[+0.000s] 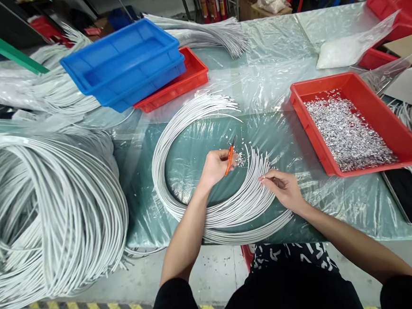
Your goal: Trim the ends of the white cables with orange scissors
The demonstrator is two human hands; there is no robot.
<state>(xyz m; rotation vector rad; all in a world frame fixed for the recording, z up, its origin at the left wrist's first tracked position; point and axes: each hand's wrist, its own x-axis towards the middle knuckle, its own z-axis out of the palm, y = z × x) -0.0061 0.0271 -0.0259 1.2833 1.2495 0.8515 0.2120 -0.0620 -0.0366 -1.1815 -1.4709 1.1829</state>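
An orange-handled cutting tool [230, 157] is held in my left hand [217, 167], its dark tip pointing up and away from me. My right hand [283, 187] is closed, thumb and forefinger pinched at the edge of the fanned cable ends; whatever lies between the fingertips is too small to make out. A curved bundle of white cables [162, 170] loops round the left side of the green work surface [194, 143] and passes beneath my left forearm. Small white and silvery scraps [241, 159] lie just right of the tool.
A red tray [325, 152] with many small silvery pieces stands at the right, a dark phone [411, 198] near it. Large cable coils [70, 203] fill the left. Behind are stacked blue trays [124, 65], a red tray [194, 74] and another cable bundle [214, 34].
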